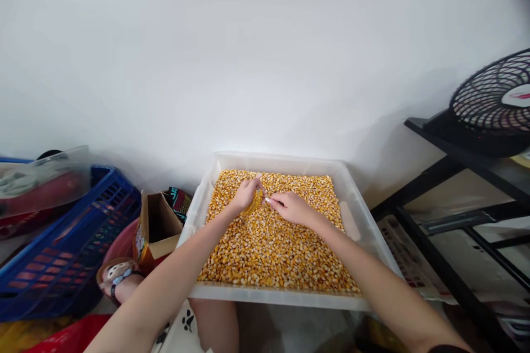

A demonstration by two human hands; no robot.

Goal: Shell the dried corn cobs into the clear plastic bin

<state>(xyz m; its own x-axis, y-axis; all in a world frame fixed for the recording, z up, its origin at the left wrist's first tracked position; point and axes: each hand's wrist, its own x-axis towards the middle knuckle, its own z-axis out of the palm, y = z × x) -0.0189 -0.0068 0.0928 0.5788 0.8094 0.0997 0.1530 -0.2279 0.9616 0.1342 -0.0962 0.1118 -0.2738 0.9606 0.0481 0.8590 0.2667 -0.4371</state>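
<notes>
Corn cob [253, 202] near frame center, over loose kernels [269, 251] in plastic bin [281, 297]. Left hand [245, 194] grips it; right hand [292, 207] close by, fingers bent, hold unclear. Cob probably light, stiff, slightly slippery; best held around middle.

Letters that seem to read "JA" show on the black package [180, 204] beside the open cardboard box [164, 247]; the rest is unclear. The pink-red mark on the black fan's [476, 91] white hub [517, 96] is illegible.
</notes>
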